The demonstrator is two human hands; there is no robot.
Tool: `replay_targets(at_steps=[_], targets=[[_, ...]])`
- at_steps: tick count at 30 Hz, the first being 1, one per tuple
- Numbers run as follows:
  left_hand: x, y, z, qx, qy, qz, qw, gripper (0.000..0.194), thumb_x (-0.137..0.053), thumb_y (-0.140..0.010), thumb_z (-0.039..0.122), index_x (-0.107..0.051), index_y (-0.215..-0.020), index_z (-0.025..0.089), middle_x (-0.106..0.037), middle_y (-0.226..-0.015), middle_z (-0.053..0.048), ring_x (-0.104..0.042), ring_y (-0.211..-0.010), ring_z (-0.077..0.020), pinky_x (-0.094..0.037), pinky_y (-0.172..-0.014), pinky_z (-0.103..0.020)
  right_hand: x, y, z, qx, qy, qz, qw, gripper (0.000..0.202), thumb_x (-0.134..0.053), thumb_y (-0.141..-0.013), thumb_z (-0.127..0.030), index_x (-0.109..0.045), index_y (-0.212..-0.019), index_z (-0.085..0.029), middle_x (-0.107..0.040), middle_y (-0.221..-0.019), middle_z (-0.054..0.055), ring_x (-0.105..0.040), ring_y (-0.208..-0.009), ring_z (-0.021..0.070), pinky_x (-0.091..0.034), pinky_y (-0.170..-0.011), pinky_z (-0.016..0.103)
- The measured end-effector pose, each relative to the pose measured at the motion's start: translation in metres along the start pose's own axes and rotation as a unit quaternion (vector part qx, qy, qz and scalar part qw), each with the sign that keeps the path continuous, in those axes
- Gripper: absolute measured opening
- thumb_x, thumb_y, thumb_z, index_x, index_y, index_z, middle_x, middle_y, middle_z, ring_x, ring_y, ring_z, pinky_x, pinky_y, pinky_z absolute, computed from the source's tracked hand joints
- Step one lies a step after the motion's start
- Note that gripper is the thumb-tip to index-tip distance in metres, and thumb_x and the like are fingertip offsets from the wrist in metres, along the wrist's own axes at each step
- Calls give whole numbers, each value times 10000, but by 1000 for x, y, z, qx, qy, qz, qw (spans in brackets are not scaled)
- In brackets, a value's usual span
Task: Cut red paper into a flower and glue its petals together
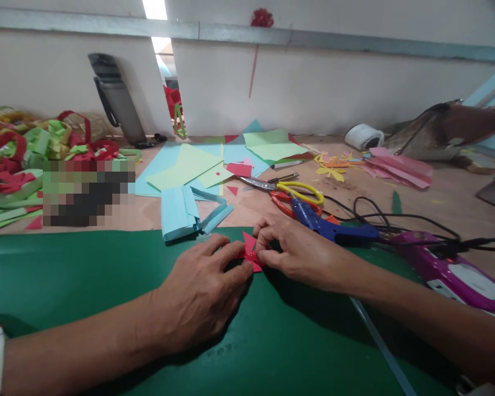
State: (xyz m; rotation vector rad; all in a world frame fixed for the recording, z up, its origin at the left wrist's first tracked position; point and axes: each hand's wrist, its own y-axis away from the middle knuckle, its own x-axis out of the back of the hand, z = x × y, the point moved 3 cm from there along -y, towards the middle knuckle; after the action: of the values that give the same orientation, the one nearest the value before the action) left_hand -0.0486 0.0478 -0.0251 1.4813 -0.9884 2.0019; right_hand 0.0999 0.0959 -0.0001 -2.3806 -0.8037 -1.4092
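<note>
A small folded red paper piece [252, 265] with pointed corners lies on the green mat [107, 269], partly covered by fingers. From the left, my left hand [210, 280] presses its thumb and fingertips on the paper's edge. My right hand [291, 250] pinches the opposite side, its fingers curled together. Just beyond my right hand are a blue glue gun [324, 223] and scissors [301, 195] with yellow and red handles. A folded light-blue paper shape with a loop [179, 214] sits beyond my left hand.
Green and blue paper sheets [190, 168] spread at the back. A purple power strip [457, 269] with black cables lies right, near a translucent strip [381, 346]. Coloured paper strips [37, 148] pile up left beside a grey bottle [119, 99]. Pink paper [400, 168] lies back right.
</note>
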Motion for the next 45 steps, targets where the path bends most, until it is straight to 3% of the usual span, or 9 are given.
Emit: replay_targets(at_steps=[13, 19, 32, 45], targets=[[0, 1, 1, -2, 0, -1, 1000, 265, -390, -875, 202, -582, -1057, 180, -560, -1069, -91, -469, -963, -250, -465, -750, -404, 2, -9, -1, 13, 58, -37, 998, 210, -503, -726, -190, -550, -526, -144, -617, -739, 47, -541, -641, 138, -355, -567, 241], [-1, -1, 1, -4, -2, -5, 1000, 249, -414, -857, 188, -570, -1051, 173, -554, -1080, -90, -467, -960, -247, -462, -758, -401, 2, -15, -2, 21, 94, -70, 993, 183, -509, -688, -168, -498, -507, -146, -540, -607, 10, -439, -516, 93, -286, -462, 226], [1, 0, 1, -3, 0, -1, 1000, 246, -407, -866, 198, -579, -1040, 174, -563, -1062, -92, -472, -952, -242, -464, -755, -393, 6, -18, -11, -5, 168, -82, 982, 146, -522, -660, -139, -544, -516, -142, -630, -694, 71, -513, -572, 131, -313, -510, 247], [1, -1, 0, -4, -2, 4, 1000, 235, -407, -870, 201, -588, -1016, 174, -561, -1075, -95, -470, -973, -246, -463, -759, -396, 4, -15, -7, 10, 163, -57, 985, 150, -508, -662, -134, -562, -524, -159, -576, -621, 39, -455, -554, 128, -281, -518, 260]])
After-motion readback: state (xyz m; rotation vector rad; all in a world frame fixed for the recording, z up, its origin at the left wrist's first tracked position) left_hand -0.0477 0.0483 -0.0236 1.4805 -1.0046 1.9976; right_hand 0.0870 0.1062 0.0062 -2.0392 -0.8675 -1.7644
